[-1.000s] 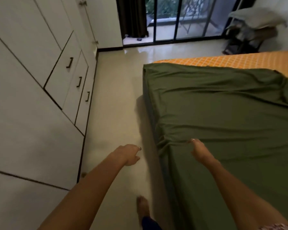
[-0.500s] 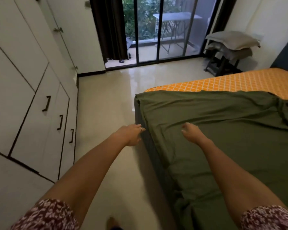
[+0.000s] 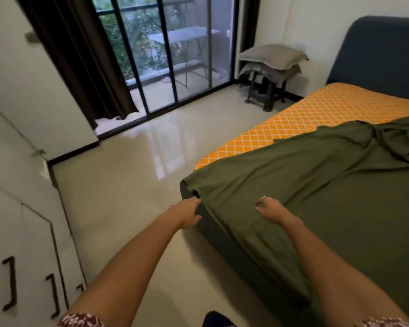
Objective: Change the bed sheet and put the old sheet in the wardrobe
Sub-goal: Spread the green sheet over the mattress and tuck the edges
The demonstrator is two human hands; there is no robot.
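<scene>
Mostly, the olive-green fabric bed sheet (image 3: 328,199) covers the near part of the mattress and hangs down its near side, while its far edge lies loose and rumpled, baring a strip of the orange sheet with a white diamond pattern (image 3: 300,123) beneath it. At the corner by the floor the left hand (image 3: 187,212), a ring on one finger, touches the green sheet's hanging edge with curled fingers; whether it really pinches the cloth I cannot tell. Just beside it, the right hand (image 3: 269,208), also ringed, rests on top of the sheet near the mattress edge, its fingers curled down into the fabric and seemingly gathering a fold. Both bare forearms reach in from the bottom, with patterned maroon sleeves at the frame's edge. A dark blue padded headboard (image 3: 376,55) stands at the bed's far right. Along the left runs the white wardrobe with dark handles (image 3: 33,232). Beyond the glossy beige floor (image 3: 128,185), a dark stool (image 3: 267,90) carries folded grey bedding (image 3: 272,55) beside the sliding glass doors (image 3: 175,55) and dark brown curtain (image 3: 80,67).
</scene>
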